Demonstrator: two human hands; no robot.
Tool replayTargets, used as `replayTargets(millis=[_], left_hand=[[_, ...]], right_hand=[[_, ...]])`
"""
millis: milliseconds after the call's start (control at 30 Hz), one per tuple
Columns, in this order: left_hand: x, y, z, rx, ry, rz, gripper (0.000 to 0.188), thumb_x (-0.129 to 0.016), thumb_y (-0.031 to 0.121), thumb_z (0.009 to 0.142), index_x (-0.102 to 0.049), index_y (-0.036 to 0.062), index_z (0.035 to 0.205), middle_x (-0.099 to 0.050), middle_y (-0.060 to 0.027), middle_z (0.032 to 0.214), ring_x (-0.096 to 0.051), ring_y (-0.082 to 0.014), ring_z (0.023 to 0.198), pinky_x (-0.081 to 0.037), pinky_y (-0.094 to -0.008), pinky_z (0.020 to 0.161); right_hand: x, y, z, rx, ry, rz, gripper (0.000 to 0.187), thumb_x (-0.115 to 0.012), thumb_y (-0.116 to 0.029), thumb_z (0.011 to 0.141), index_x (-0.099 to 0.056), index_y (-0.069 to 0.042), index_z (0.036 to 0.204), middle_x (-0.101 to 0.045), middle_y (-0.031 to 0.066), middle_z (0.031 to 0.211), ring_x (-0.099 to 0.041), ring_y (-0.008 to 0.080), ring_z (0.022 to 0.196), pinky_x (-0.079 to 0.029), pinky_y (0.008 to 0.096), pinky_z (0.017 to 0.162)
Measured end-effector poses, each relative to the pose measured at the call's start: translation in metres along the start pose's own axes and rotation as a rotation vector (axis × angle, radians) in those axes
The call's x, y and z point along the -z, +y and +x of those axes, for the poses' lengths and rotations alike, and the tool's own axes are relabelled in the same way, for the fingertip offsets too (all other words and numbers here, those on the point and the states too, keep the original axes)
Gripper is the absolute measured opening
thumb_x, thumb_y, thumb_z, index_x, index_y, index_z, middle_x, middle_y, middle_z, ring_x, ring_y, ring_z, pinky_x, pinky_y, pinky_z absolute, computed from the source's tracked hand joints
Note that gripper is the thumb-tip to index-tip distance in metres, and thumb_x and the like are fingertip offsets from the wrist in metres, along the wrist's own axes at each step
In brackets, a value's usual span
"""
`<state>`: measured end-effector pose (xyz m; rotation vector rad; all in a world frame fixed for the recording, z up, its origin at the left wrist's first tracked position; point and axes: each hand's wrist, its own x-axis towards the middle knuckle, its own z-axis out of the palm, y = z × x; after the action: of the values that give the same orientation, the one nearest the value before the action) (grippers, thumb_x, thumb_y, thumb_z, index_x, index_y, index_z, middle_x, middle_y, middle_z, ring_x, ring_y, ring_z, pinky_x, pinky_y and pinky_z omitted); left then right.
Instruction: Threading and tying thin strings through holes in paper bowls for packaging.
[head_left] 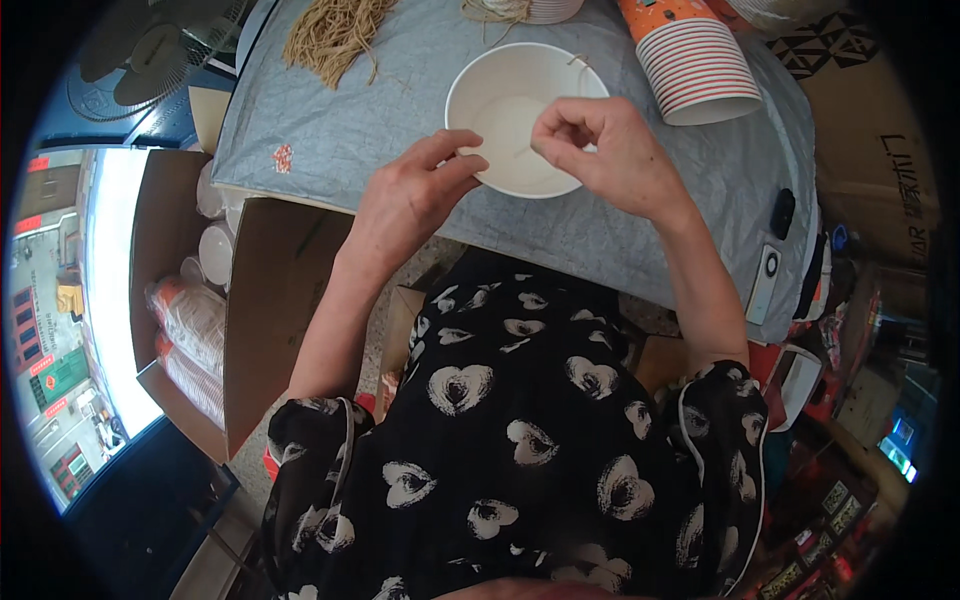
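Observation:
A white paper tub (515, 180) stands on the table in front of me, its open mouth facing up. A short strand of tan twine (578, 60) lies over its far right rim. My left hand (415, 190) is at the tub's near left rim, its fingers curved and apart, holding nothing I can see. Over the right part of the opening, my right hand (615, 150) is closed in a pinch. A faint thin line shows by its fingertips, but what they hold is too small to make out.
Grey cloth covers the table (400, 120). A tan twine bundle (335, 40) lies at far left, nested orange-and-white paper tubs (698, 70) at far right. An open cardboard box (280, 270) with wrapped tubs stands left. A black object (783, 214) lies near the right edge.

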<state>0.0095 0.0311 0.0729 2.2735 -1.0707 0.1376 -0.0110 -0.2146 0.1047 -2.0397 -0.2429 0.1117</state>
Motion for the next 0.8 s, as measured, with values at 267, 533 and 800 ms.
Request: replayTargets(millis=[267, 533, 800], left_hand=[[-0.005, 0.01, -0.036, 0.089, -0.034, -0.135, 0.02, -0.071, 0.0, 0.085, -0.07, 0.0071, 0.104, -0.07, -0.0073, 0.106, -0.07, -0.0269, 0.091, -0.058, -0.034, 0.075], [-0.009, 0.019, -0.046, 0.119, -0.014, -0.147, 0.018, -0.071, 0.0, 0.085, -0.07, 0.0073, 0.101, -0.07, -0.0068, 0.105, -0.07, -0.0261, 0.092, -0.058, -0.0343, 0.075], [-0.01, 0.019, -0.049, 0.114, -0.019, -0.158, 0.017, -0.071, 0.001, 0.086, -0.069, 0.007, 0.102, -0.069, -0.0067, 0.106, -0.07, -0.0267, 0.093, -0.058, -0.0347, 0.075]], right_hand=[[-0.016, -0.012, -0.027, -0.157, -0.192, -0.082, 0.006, -0.065, -0.001, 0.084, -0.062, -0.001, 0.079, -0.048, -0.0028, 0.062, -0.043, 0.0061, 0.057, -0.04, 0.0249, 0.055], [-0.041, -0.012, -0.029, -0.038, -0.155, -0.217, 0.007, -0.062, -0.005, 0.083, -0.062, 0.0, 0.077, -0.061, 0.0126, 0.069, -0.061, 0.0294, 0.063, -0.048, 0.0403, 0.061], [-0.042, -0.012, -0.029, -0.055, -0.174, -0.22, 0.008, -0.062, -0.006, 0.084, -0.062, 0.0, 0.078, -0.062, 0.0128, 0.069, -0.062, 0.0301, 0.065, -0.048, 0.0411, 0.063]])
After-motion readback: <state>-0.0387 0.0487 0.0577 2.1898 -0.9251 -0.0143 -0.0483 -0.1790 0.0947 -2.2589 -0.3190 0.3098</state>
